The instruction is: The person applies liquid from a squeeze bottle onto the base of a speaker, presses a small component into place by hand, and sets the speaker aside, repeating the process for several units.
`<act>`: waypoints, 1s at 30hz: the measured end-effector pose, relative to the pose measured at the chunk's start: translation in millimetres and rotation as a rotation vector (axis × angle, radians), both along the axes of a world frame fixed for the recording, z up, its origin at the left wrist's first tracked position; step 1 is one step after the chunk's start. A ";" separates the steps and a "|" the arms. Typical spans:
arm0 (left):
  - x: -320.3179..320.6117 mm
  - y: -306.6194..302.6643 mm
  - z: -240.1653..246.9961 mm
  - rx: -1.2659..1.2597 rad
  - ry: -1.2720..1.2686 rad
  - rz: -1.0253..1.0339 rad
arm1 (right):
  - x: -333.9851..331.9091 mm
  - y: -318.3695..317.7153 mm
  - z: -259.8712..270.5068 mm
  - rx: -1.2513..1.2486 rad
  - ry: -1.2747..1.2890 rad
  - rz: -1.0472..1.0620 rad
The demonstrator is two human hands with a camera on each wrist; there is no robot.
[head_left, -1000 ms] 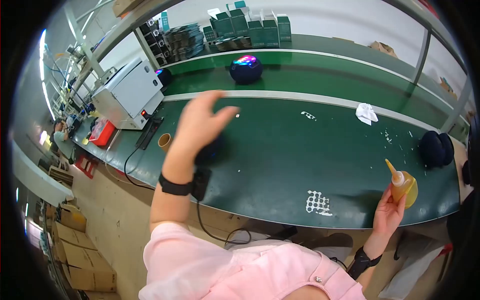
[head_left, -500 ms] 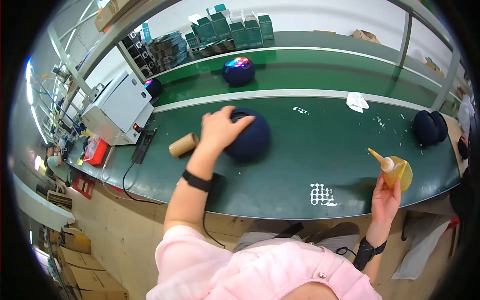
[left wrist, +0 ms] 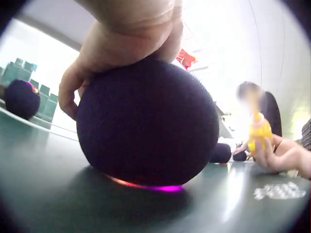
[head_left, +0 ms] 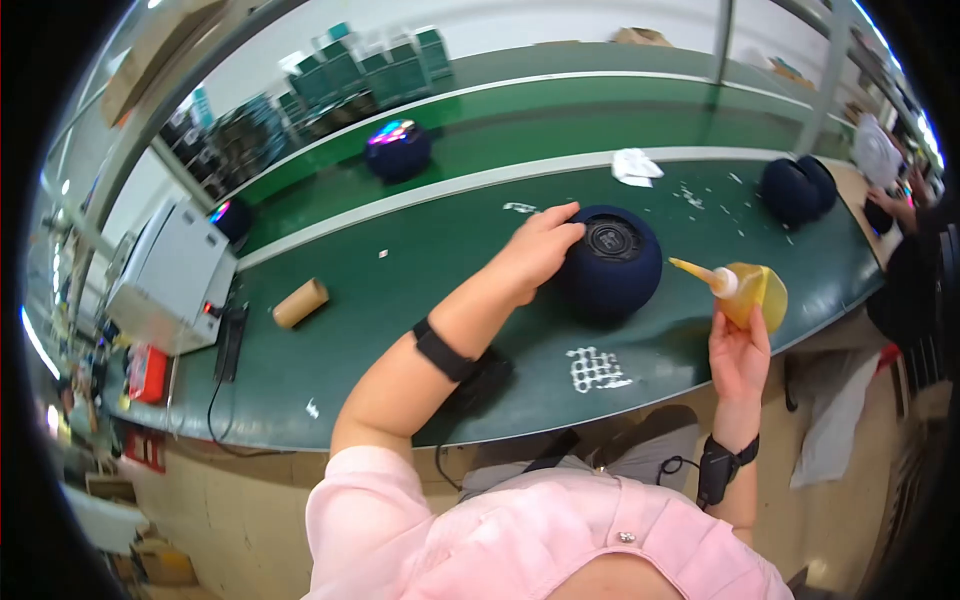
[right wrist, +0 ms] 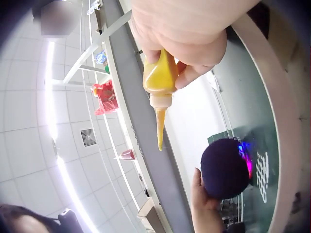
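My left hand [head_left: 540,252] grips a dark navy, fabric-covered round speaker [head_left: 618,278] from its left and upper side. The speaker stands upside down on the green table, a black round base facing up. Red and purple light [left wrist: 167,188] glows under it in the left wrist view. To its right, my right hand [head_left: 740,358] holds a soft bottle of yellow liquid [head_left: 762,300], probably glue. Its long amber nozzle [head_left: 695,270] points left toward the speaker, a short gap away. In the right wrist view the fingers pinch the bottle [right wrist: 160,77] around its body.
A cardboard tube [head_left: 301,303] lies at the left, near a white machine [head_left: 172,275]. A perforated white sheet [head_left: 596,369] lies near the front edge. Two dark round speakers [head_left: 797,190] and a crumpled white tissue [head_left: 636,167] are at the back right. A lit speaker [head_left: 397,151] stands behind the ledge.
My left hand came down onto the speaker and brought it rightward, close to the bottle. The cardboard tube tipped onto its side. The head view turned right; my right hand still holds the bottle.
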State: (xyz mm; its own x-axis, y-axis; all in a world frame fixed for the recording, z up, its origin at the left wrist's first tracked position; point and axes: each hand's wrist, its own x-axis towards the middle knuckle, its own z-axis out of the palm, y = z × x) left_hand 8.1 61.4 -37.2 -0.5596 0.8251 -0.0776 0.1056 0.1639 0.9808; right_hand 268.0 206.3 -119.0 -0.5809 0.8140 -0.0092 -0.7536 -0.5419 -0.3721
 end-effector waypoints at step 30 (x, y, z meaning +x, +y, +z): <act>-1.3 -31.2 41.4 -0.032 1.024 -0.194 | -19.4 -29.4 118.1 0.930 -0.370 -0.312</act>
